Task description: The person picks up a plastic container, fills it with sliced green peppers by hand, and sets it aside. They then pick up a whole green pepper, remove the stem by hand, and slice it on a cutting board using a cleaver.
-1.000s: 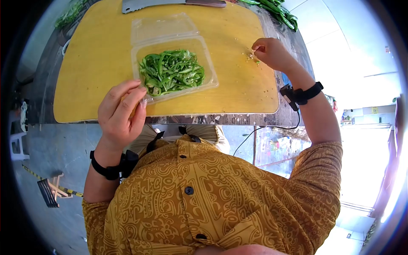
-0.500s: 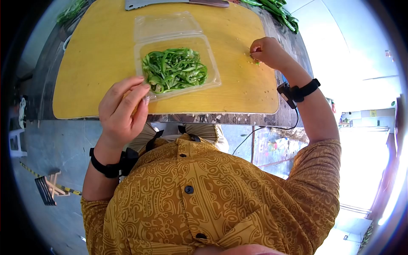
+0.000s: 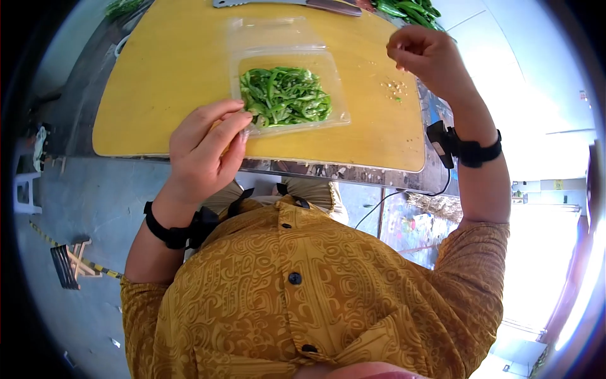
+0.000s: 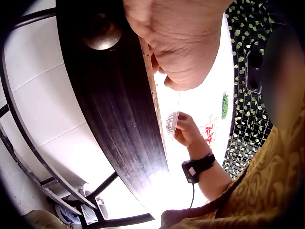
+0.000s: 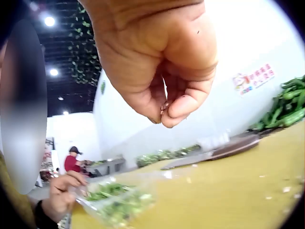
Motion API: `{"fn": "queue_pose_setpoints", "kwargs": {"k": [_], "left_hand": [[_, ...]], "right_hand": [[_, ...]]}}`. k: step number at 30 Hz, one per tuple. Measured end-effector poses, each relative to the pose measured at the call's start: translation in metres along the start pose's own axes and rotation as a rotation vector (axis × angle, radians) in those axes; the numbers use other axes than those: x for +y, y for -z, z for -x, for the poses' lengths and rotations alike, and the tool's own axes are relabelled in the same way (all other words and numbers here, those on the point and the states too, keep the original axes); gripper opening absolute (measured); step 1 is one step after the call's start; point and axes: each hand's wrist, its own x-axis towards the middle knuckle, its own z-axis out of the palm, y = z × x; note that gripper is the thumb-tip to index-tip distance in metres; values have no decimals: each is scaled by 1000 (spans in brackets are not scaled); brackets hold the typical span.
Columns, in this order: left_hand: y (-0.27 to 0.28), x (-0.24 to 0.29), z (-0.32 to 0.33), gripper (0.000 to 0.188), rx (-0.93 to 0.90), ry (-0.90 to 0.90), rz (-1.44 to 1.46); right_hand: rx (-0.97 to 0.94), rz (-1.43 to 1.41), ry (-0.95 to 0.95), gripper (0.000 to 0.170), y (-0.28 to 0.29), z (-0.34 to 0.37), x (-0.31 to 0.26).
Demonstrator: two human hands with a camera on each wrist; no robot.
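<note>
The left hand (image 3: 208, 145) pinches the near left corner of a clear plastic box (image 3: 341, 101) in the head view. Sliced green peppers (image 3: 287, 98) lie in the box, and its lid (image 3: 274, 35) is folded back, away from the body. The right hand (image 3: 432, 63) is raised over the board's right side, apart from the box. In the right wrist view, thumb and fingertips of that hand (image 5: 159, 62) meet around tiny pale bits (image 5: 165, 107). Scattered seeds and scraps (image 3: 394, 87) lie on the yellow board (image 3: 158, 88) below it.
A cleaver (image 3: 334, 6) lies at the board's far edge. Whole green peppers (image 3: 410, 9) are heaped at the far right. Beside the right forearm, a cable (image 3: 382, 201) hangs over the table edge. In the right wrist view, a person in red (image 5: 72, 163) is in the background.
The right hand has lifted off the scraps and moved away from the body, uncovering them. The left hand stays at the box corner; the whole head view has shifted somewhat.
</note>
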Motion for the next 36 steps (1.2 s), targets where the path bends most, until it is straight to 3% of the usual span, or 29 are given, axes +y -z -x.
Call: {"fn": "queue_pose_setpoints", "kwargs": {"k": [4,6,8,10,13,16,19,22,24,27,36], "left_hand": [[0,-2,0,24,32,-23,-16],[-1,-3,0,25,37,-23,-8],[-1,-3,1,25,34,-26,-4],[0,-3,1,26,31,-29,-8],[-1,-4,2,26,24,-33,-24],[-1,-3,1,25,29,-27,-11],[0,0,-1,25,23,-16,-2],[0,1,-2,25,23,-29,-15],[0,0,-2,25,19,-36,-21],[0,0,-3,25,12,-39,-22],[3,1,2,26,-68,12,-51]], "right_hand": [[94,-123,351,4,-18,-11,-74],[59,-8,472,9,-37,-18,-81],[-138,144,468,9,-59,-18,-71],[-139,126,486,10,-63,-20,-69],[-366,238,106,17,-47,-18,-92],[-223,154,372,25,-56,-10,-64],[-165,-40,283,31,-32,-7,-40],[-159,149,30,26,0,8,8],[-265,315,-167,23,9,23,36],[-320,283,-294,26,6,46,70],[-210,264,-275,30,-16,46,91]]}}
